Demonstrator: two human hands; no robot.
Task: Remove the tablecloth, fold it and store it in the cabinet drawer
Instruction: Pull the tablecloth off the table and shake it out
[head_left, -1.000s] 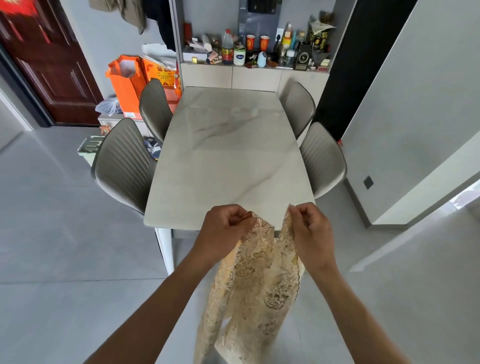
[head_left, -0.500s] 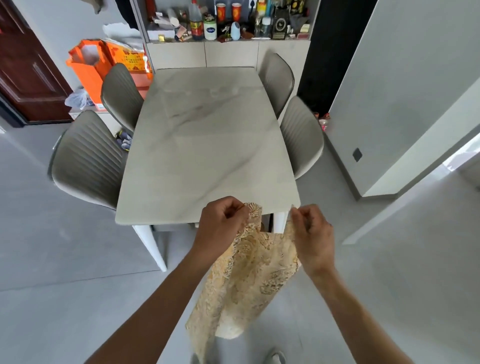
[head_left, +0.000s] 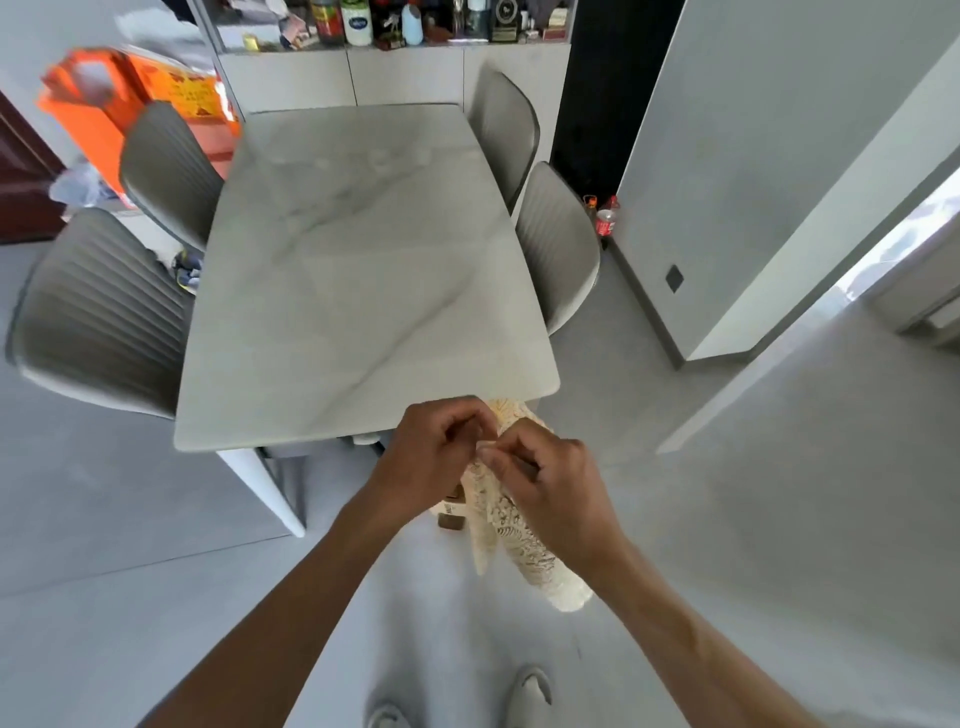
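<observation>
A cream lace tablecloth (head_left: 519, 525) hangs doubled over from my two hands, just off the near edge of the marble table (head_left: 358, 291). My left hand (head_left: 434, 452) grips its top edge with curled fingers. Pressed close against the left hand, my right hand (head_left: 545, 483) pinches the same top edge. The cloth's lower end dangles above the floor near my shoes (head_left: 527, 693). Behind the table stands the cabinet (head_left: 400, 78) with flat drawer fronts, all closed.
Grey chairs flank the table, two on the left (head_left: 98, 317) and two on the right (head_left: 558, 244). Orange bags (head_left: 104, 109) sit at the back left. Bottles (head_left: 604, 218) stand on the floor by the right wall. A small brown object (head_left: 451, 514) shows under my left wrist.
My hands have come together, bringing the two held corners of the cloth against each other. The hanging cloth is now narrower and shorter. The view has moved closer to the table.
</observation>
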